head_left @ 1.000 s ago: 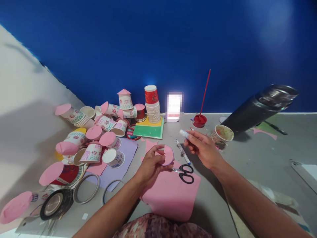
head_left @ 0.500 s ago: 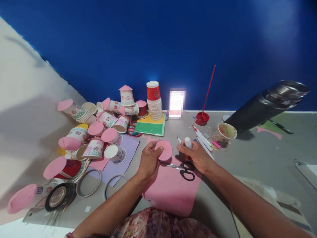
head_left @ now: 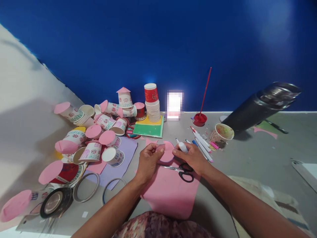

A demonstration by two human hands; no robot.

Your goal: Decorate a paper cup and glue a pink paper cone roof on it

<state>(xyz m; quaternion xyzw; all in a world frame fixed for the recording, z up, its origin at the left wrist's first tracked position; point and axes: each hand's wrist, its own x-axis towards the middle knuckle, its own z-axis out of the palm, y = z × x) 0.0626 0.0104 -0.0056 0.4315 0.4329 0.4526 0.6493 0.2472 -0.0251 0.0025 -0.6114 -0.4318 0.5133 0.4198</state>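
Observation:
A pink paper circle (head_left: 168,152) with a dark outline is pinched between the thumb and fingers of my left hand (head_left: 150,160). A flap of the paper is raised near my left thumb. My right hand (head_left: 194,158) is wrapped round a white tube (head_left: 183,147) that looks like a glue stick, its end tilted up. The right thumb and fingertips also meet the circle's right edge. Just below my hands, black-handled scissors (head_left: 182,171) lie across a large pink paper sheet (head_left: 170,198).
At left is a crowd of decorated paper cups (head_left: 91,151) with pink paper tops, beside tape rolls (head_left: 86,187). A cup stack (head_left: 153,110) stands on a green-and-yellow packet (head_left: 148,130). Markers (head_left: 201,145), a speckled cup (head_left: 221,134) and a dark bottle (head_left: 252,109) are at right.
My right hand has moved left to the circle, with the white tube still in it. The circle's left part is now bent up into a flap. The whole view has shifted slightly.

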